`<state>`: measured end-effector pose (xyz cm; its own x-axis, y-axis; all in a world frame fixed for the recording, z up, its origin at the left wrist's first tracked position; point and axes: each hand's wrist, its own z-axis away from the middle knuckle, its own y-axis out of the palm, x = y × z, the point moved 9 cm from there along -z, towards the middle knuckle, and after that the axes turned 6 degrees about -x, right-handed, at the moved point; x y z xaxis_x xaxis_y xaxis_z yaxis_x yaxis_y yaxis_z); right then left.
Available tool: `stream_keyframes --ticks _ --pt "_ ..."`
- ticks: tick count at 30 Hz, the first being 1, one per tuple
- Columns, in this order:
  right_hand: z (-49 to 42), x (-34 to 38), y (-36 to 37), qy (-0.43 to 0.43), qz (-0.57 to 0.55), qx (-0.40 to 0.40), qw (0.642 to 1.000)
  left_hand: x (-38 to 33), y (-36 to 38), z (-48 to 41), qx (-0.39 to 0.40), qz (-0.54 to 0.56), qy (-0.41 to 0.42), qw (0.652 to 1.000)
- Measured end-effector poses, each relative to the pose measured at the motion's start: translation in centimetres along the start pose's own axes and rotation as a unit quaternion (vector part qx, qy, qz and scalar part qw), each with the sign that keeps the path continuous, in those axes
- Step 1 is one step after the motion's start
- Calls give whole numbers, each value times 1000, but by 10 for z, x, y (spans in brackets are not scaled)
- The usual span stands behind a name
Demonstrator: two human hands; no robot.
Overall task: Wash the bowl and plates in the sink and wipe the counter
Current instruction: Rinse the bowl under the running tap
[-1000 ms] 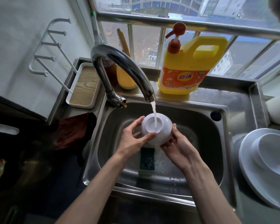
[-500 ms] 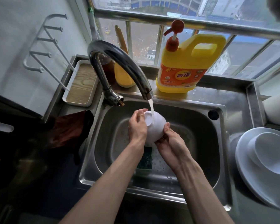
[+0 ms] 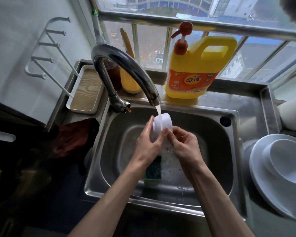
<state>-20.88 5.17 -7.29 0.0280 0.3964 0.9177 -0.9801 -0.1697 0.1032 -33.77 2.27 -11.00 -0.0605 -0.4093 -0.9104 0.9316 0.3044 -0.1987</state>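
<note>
Over the sink (image 3: 212, 151), my left grip (image 3: 147, 144) and right grip (image 3: 186, 144) clasp the bowl (image 3: 166, 122); I'd rotate it beneath the stream (image 3: 158, 112).

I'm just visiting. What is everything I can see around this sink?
bowl: one, white, under the tap's stream
tap: one, chrome, running
sink: one, steel, centre
sponge: one, green, in the sink
jug: one, yellow, behind the sink
dishes: two, white, stacked right of sink
cloth: one, dark red, left of sink
tray: one, white, back left
rack: one, white, left wall
left hand: one, holds the bowl
right hand: one, holds the bowl
</note>
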Motion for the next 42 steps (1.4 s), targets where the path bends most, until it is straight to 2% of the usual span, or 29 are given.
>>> stream_keyframes --ticks 3,7,9,11,13,15,16,19,22,24,27,32,36,39,42 --pt "1 12 7 -105 182 27 977 10 -3 4 10 170 -124 978" --pt "14 8 26 -224 340 40 913 5 -20 -2 -85 163 -133 974" --pt "17 13 17 -244 337 -12 909 8 -23 -3 -79 163 -141 973" --pt "19 24 -2 -268 318 -98 904 8 -32 -2 -59 146 -118 980" --pt "13 22 -18 -221 299 -136 919 8 -41 -2 -44 101 -80 991" --pt "1 10 -21 -120 282 -101 947 5 -42 -2 -34 71 -57 995" --pt "-1 6 -19 -90 295 -76 948 3 -42 -1 -38 80 -59 994" --pt "-4 6 -21 -67 346 -49 935 2 -38 2 -51 94 -61 992" --pt "-4 -6 -38 1 334 -62 941 -1 -23 5 -2 85 -30 996" --pt "-2 -1 -52 -22 347 -108 931 2 -13 8 31 97 -32 994" --pt "6 20 -64 -117 341 -178 916 14 -14 6 27 97 -38 994" --pt "20 47 -74 -232 344 -236 879 36 -9 5 15 -32 -69 997" --pt "33 59 -77 -303 354 -253 848 47 20 17 82 -101 -116 985" --pt "39 58 -82 -310 368 -247 841 28 44 24 109 -66 -82 989" --pt "36 47 -98 -258 363 -250 860 -4 55 21 73 1 4 997"
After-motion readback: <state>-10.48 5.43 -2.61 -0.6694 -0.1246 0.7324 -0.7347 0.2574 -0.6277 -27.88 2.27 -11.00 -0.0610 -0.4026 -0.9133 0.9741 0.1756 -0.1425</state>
